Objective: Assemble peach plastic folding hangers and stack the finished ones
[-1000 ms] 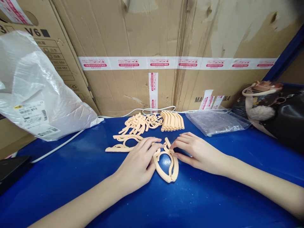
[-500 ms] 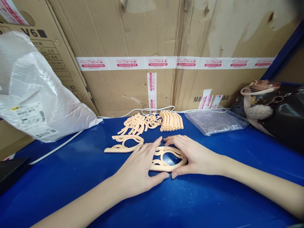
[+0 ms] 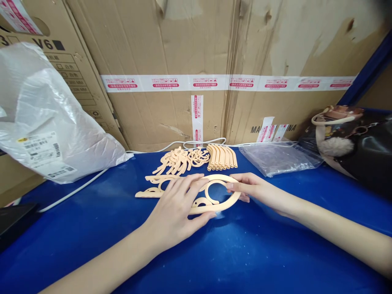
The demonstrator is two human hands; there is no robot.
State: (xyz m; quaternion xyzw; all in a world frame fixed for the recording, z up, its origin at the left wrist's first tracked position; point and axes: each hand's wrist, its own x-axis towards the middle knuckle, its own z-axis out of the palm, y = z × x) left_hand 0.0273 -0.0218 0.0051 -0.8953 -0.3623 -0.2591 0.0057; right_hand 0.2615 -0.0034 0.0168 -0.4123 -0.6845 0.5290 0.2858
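A beige folding clothes hanger (image 3: 222, 207), folded, lies between my two hands with its right end tilted up. My right hand (image 3: 254, 190) pinches its rounded right end, thumb on top and fingers beneath. My left hand (image 3: 177, 204) covers the left end, its thumb along the lower edge and its fingers over the upper one. Partly behind my left hand, a second folded hanger (image 3: 150, 194) lies on the blue table. Beyond them sit a heap of loose curved hanger pieces (image 3: 176, 159) and a neat stack of hanger arms (image 3: 222, 157).
A clear plastic bag (image 3: 278, 157) lies flat at the back right, beside a dark handbag (image 3: 361, 143) with a pompom. At left leans a white plastic parcel (image 3: 61, 122). Cardboard boxes (image 3: 171, 49) wall off the back; a white cable (image 3: 76, 190) runs along the table.
The hanger's right end has come up off the table. My right hand has gone from cupping that end to pinching it with the thumb on top. My left hand has shifted slightly.
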